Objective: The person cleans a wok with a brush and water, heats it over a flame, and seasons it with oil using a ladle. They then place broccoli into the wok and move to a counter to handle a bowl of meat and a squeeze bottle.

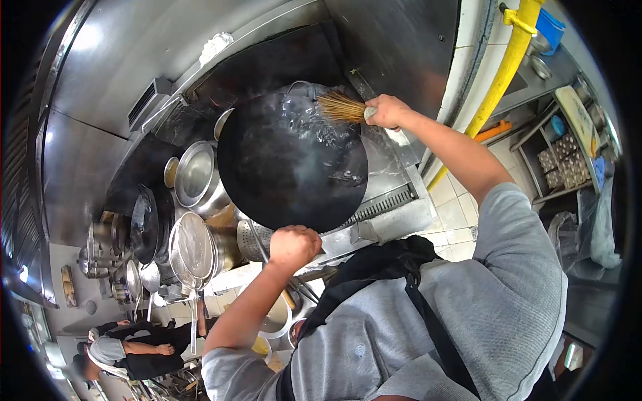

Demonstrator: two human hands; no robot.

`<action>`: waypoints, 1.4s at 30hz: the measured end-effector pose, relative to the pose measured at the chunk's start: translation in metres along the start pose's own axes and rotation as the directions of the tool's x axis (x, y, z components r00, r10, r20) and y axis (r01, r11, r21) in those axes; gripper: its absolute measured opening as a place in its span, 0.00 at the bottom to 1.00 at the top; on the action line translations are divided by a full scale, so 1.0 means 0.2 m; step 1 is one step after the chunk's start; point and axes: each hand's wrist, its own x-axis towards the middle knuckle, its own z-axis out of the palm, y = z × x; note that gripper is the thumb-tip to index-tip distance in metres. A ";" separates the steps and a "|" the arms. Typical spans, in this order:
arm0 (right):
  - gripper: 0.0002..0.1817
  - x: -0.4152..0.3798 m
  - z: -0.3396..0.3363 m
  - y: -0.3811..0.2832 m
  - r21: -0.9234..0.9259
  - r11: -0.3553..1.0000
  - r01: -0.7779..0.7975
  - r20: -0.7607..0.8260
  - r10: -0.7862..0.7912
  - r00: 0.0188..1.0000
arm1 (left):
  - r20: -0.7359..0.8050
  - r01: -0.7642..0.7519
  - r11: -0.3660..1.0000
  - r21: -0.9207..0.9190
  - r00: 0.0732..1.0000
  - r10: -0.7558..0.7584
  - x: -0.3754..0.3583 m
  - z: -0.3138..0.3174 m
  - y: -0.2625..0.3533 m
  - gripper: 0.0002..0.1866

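Observation:
A large black wok (287, 180) sits on the stove and takes up the middle of the view. Water and wisps of steam show on its far right side. My left hand (292, 247) is closed in a fist at the near rim of the wok, gripping it there; the part inside the fingers is hidden. My right hand (388, 112) grips the bound end of a bamboo wok brush (341, 107). The splayed bristles point left, at the far right rim of the wok beside the splashing water.
Left of the wok stand a metal bowl (195, 174), a mesh strainer (194, 247) and a perforated ladle (251, 239). Another dark wok (144, 224) stands farther left. A yellow pipe (498, 93) runs down on the right. At lower left, another person (144, 351) in a black apron is present.

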 end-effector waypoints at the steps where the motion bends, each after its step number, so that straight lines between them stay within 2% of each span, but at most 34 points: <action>1: 0.31 -0.01 -0.01 0.00 -0.015 0.999 -0.045 0.030 0.045 0.999 | 0.008 -0.014 1.000 0.017 1.000 0.013 0.02 -0.02 -0.01 0.10; 3: 0.31 -0.03 0.03 0.03 -0.005 0.999 -0.051 0.016 0.051 0.999 | 0.075 -0.020 0.996 0.092 0.997 0.013 0.06 -0.07 -0.03 0.11; 6: 0.32 -0.05 0.09 0.11 -0.010 1.000 -0.021 -0.027 0.021 0.999 | 0.129 -0.057 0.993 0.107 0.991 0.043 0.08 -0.12 -0.07 0.11; 8: 0.33 -0.12 0.12 0.14 0.081 0.996 -0.033 -0.082 0.039 0.996 | 0.169 -0.079 0.991 0.109 0.984 0.060 0.09 -0.18 -0.08 0.11; 10: 0.33 -0.18 0.13 0.15 0.096 0.994 -0.043 -0.052 0.048 0.997 | 0.263 -0.120 0.984 0.131 0.961 0.082 0.10 -0.24 -0.09 0.10; 12: 0.33 -0.22 0.17 0.20 0.105 0.993 -0.050 -0.027 0.053 0.998 | 0.285 -0.140 0.982 0.129 0.954 0.099 0.12 -0.30 -0.08 0.10; 14: 0.32 -0.22 0.27 0.31 0.226 0.974 0.022 -0.131 0.008 0.991 | 0.399 -0.222 0.961 0.168 0.906 0.139 0.16 -0.38 -0.03 0.08; 15: 0.32 -0.24 0.31 0.35 0.211 0.977 0.020 -0.137 0.009 0.991 | 0.379 -0.206 0.964 0.167 0.916 0.130 0.19 -0.38 -0.01 0.08; 16: 0.32 -0.26 0.33 0.36 0.186 0.982 0.031 -0.136 -0.005 0.991 | 0.405 -0.260 0.955 0.145 0.896 0.182 0.22 -0.38 0.03 0.06; 17: 0.32 -0.32 0.33 0.31 0.251 0.967 -0.040 -0.090 0.064 0.994 | 0.425 -0.295 0.947 0.129 0.879 0.216 0.23 -0.39 0.07 0.05; 18: 0.32 -0.39 0.34 0.25 0.302 0.948 -0.105 -0.034 0.121 0.992 | 0.430 -0.262 0.958 0.117 0.883 0.189 0.25 -0.42 0.15 0.05; 19: 0.32 -0.38 0.45 0.33 0.343 0.939 0.019 -0.129 0.027 0.991 | 0.398 -0.307 0.949 0.070 0.881 0.255 0.28 -0.46 0.22 0.05; 20: 0.31 -0.33 0.59 0.43 0.373 0.916 0.148 -0.218 -0.068 0.973 | 0.414 -0.268 0.962 0.058 0.883 0.221 0.29 -0.42 0.30 0.06; 22: 0.30 -0.34 0.78 0.51 0.389 0.907 0.160 -0.305 -0.037 0.952 | 0.364 -0.417 0.902 0.114 0.862 0.352 0.30 -0.41 0.41 0.06; 23: 0.30 -0.35 0.83 0.53 0.477 0.871 0.116 -0.263 0.015 0.965 | 0.370 -0.485 0.860 0.162 0.837 0.403 0.30 -0.40 0.44 0.07; 24: 0.30 -0.38 0.85 0.53 0.565 0.823 0.062 -0.219 0.077 0.973 | 0.350 -0.449 0.880 0.154 0.858 0.376 0.31 -0.36 0.46 0.07; 25: 0.30 -0.39 0.86 0.53 0.560 0.828 -0.016 -0.185 0.144 0.972 | 0.332 -0.460 0.872 0.164 0.859 0.391 0.30 -0.32 0.46 0.07; 28: 0.30 -0.41 0.78 0.48 0.556 0.831 -0.032 -0.169 0.151 0.974 | 0.291 -0.463 0.879 0.114 0.861 0.416 0.31 -0.31 0.42 0.07; 29: 0.29 -0.33 0.82 0.59 0.582 0.813 -0.029 -0.153 0.144 0.978 | 0.273 -0.413 0.906 0.090 0.885 0.376 0.31 -0.31 0.41 0.07; 30: 0.29 -0.36 0.76 0.50 0.592 0.801 -0.095 -0.108 0.196 0.975 | 0.257 -0.363 0.930 0.063 0.906 0.336 0.31 -0.33 0.40 0.07; 32: 0.27 -0.31 0.74 0.52 0.639 0.769 0.015 -0.129 0.088 0.988 | 0.250 -0.337 0.941 0.021 0.913 0.322 0.33 -0.36 0.37 0.06; 33: 0.25 -0.28 0.74 0.51 0.569 0.815 0.110 -0.248 0.042 0.968 | 0.220 -0.315 0.949 -0.017 0.925 0.311 0.34 -0.38 0.35 0.06; 34: 0.23 -0.26 0.70 0.51 0.574 0.818 0.037 -0.149 0.060 0.987 | 0.190 -0.290 0.955 -0.057 0.936 0.296 0.36 -0.39 0.34 0.05; 35: 0.24 -0.30 0.65 0.40 0.582 0.813 -0.004 -0.142 0.107 0.984 | 0.107 -0.263 0.961 -0.087 0.956 0.272 0.37 -0.35 0.33 0.05; 37: 0.25 -0.32 0.61 0.29 0.578 0.814 -0.049 -0.130 0.152 0.980 | 0.131 -0.245 0.964 -0.100 0.958 0.256 0.38 -0.36 0.31 0.05; 39: 0.26 -0.26 0.59 0.34 0.475 0.878 0.068 -0.164 0.012 0.986 | 0.146 -0.235 0.968 -0.088 0.958 0.246 0.36 -0.35 0.29 0.05; 40: 0.26 -0.24 0.59 0.39 0.464 0.883 0.072 -0.160 0.003 0.987 | 0.137 -0.224 0.970 -0.090 0.962 0.235 0.34 -0.34 0.30 0.05; 42: 0.28 -0.22 0.59 0.42 0.524 0.852 -0.005 -0.124 0.082 0.989 | 0.080 -0.213 0.971 -0.108 0.972 0.222 0.30 -0.34 0.27 0.05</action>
